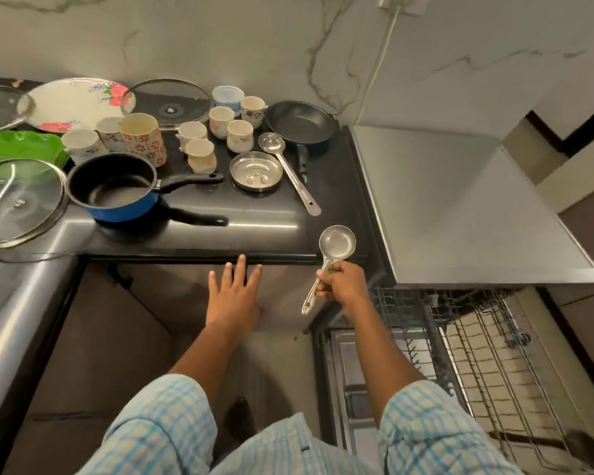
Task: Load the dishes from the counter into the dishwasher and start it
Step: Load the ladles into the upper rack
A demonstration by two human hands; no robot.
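our right hand (342, 281) has its fingers (324, 286) curled tight round the thin handle of a steel ladle (337, 242). the round bowl of the ladle sticks out past the fingers, away from us. the tail of the handle pokes out under them, toward us and a bit to the left. so the long line of the ladle runs from far to near, tipped a little.

we think it should go in the wire rack (477, 337) of the open dishwasher (348, 358). the rack is pulled out and lies below the fingers, off to their right. the right hand is the one near it. our guess is that this hand must swing right and down, then turn the ladle so it lies along the wires.

the right arm reaches forward with the back of the hand toward us. our left hand (235, 299) is on the other side, open, with its fingers straight and spread, and it holds nothing. it hovers just under the front edge of the worktop (271, 234).

farther out, beyond the fingers and to their left, the worktop holds a second ladle (290, 169), a small steel plate (256, 170), a frying pan (300, 126), a blue pot (114, 190), cups (239, 135) and a glass lid (170, 102), not yet loaded.
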